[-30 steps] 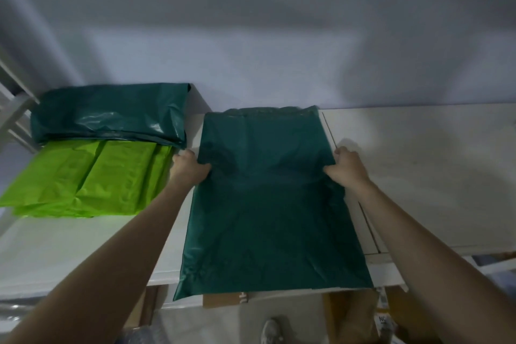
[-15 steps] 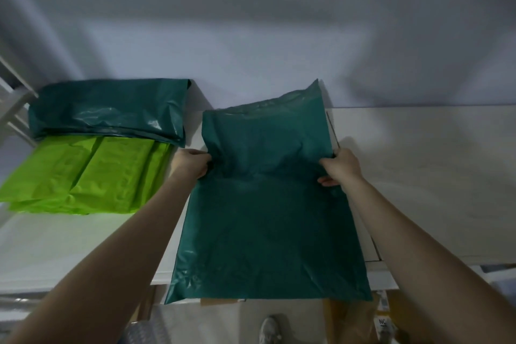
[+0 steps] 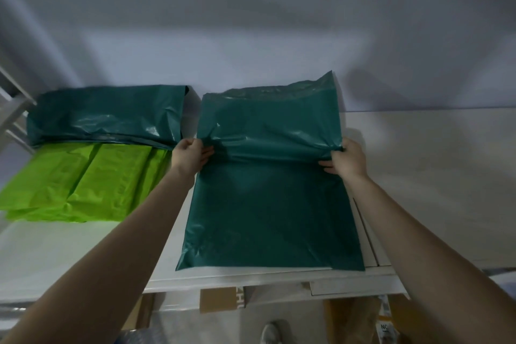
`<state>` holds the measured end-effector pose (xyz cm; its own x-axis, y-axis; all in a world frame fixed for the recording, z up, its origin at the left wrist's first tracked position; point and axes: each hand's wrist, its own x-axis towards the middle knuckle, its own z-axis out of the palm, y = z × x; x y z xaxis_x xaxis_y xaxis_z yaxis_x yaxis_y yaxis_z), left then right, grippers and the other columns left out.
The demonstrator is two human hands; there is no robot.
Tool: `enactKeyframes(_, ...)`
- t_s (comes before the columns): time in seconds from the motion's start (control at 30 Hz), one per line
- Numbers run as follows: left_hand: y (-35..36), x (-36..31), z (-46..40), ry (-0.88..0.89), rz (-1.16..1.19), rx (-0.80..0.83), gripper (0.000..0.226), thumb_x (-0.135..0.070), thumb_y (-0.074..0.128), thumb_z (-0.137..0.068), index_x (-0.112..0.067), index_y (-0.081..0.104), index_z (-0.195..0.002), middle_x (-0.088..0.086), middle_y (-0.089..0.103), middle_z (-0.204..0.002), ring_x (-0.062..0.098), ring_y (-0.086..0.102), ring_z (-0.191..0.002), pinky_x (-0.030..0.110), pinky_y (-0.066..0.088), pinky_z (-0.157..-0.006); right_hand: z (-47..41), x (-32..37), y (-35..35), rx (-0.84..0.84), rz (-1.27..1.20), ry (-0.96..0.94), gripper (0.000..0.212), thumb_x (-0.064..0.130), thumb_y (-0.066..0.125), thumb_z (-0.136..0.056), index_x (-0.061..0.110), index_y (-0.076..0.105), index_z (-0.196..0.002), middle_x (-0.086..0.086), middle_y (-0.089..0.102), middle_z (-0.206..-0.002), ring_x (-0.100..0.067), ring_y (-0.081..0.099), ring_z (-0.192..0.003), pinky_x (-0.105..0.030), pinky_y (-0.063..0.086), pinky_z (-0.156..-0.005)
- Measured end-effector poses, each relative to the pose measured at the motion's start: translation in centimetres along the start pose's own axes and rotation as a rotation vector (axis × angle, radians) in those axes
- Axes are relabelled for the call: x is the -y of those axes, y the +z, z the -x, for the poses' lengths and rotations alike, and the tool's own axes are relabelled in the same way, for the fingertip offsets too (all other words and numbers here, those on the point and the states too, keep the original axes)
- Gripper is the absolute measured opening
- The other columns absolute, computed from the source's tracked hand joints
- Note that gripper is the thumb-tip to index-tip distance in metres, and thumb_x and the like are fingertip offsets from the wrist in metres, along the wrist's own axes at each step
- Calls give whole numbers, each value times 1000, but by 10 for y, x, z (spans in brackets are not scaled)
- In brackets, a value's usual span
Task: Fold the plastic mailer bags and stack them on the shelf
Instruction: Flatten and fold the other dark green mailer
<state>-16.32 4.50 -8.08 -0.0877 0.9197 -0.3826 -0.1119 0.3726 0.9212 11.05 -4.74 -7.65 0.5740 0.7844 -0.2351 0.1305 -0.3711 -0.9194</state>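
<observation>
A pale white table runs out under both hands, set against a plain grey-white wall, dim light all round. Between the hands lies the dark green mailer bag, long axis running straight away from the person toward the wall, near end flat at the table's front edge. The left hand pinches its left edge, the right hand pinches its right edge, both at about the same point up the bag. Beyond the hands the far part is lifted off the table and creased across, its far right corner poking up against the wall. Matte teal plastic, a few soft wrinkles, faint sheen near the fold. Out past the left hand, a glossy dark green folded stack sits on lime green bags. Below the table edge, brown cardboard.
</observation>
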Motion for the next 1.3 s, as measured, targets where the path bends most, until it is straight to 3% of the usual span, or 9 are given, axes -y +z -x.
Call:
enactKeyframes(0.23, -1, -4, -5, -17, 257, 100, 26, -8, 32, -92, -7, 59, -92, 5, 64, -91, 14, 64, -88, 23, 48, -87, -1, 8, 0, -63, -330, 117, 33, 31, 30, -94, 17, 60, -91, -12, 67, -104, -28, 67, -86, -46, 52, -88)
enactKeyframes(0.4, 0, -1, -12, -27, 236, 90, 29, -35, 39, -97, -16, 49, -76, 2, 58, -87, 17, 63, -86, 26, 49, -83, -6, 4, 0, -27, -379, 158, 41, 52, 31, -96, 21, 56, -104, 1, 66, -91, -21, 66, -83, -34, 51, -76)
enactKeyframes(0.63, 1, 1, -12, 45, 49, 52, 15, -11, 52, -93, -13, 60, -80, -4, 68, -72, 4, 64, -63, 14, 52, -58, -10, 1, 0, -89, -400, 191, 20, 30, 45, -94, 16, 60, -96, -3, 65, -90, -20, 63, -77, -29, 51, -67)
enactKeyframes(0.77, -9, 7, -19, 122, -93, 235, 15, -1, 54, -88, -3, 59, -74, 3, 67, -75, 24, 58, -81, 34, 48, -85, -11, -3, -3, -42, -390, 195, 14, 13, 50, -88, 11, 64, -87, -6, 64, -82, -19, 60, -69, -28, 48, -64)
enactKeyframes(0.83, -11, 5, -14, 148, -142, 337, 13, -3, 67, -77, -9, 56, -71, 1, 63, -74, 21, 56, -77, 32, 44, -80, -9, 1, -4, -5, -426, 198, 15, 8, 49, -86, 10, 64, -87, -6, 63, -77, -19, 58, -66, -26, 47, -59)
enactKeyframes(0.93, -13, 5, -8, 142, -170, 420, 35, -3, 75, -63, -16, 61, -91, 10, 60, -97, 23, 59, -90, 31, 47, -86, -7, 3, -6, 39, -454, 211, 18, 3, 51, -81, 5, 66, -89, -11, 65, -81, -25, 61, -72, -29, 50, -65)
enactKeyframes(1.07, -16, 7, -5, 149, -180, 402, 63, 21, 55, -73, -23, 57, -119, 7, 55, -115, 25, 53, -108, 33, 49, -91, -6, 1, -8, 120, -533, 185, 33, 13, 55, -86, 5, 59, -118, -16, 67, -109, -31, 65, -97, -38, 54, -81)
enactKeyframes(1.2, -23, 7, -2, 158, -193, 373, 73, 22, 42, -75, -25, 48, -131, 7, 52, -125, 26, 50, -115, 38, 44, -100, -5, 7, -13, 181, -479, 130, 16, 10, 54, -91, 9, 63, -104, -15, 62, -106, -24, 62, -79, -38, 52, -80)
enactKeyframes(1.3, -23, 5, 4, 130, -180, 292, 64, 12, 44, -81, -26, 48, -131, 11, 52, -127, 29, 53, -113, 38, 47, -96, -7, 3, -20, 71, -437, 189, 35, -3, 42, -94, 0, 46, -129, -15, 43, -114, -22, 52, -73, -32, 53, -68)
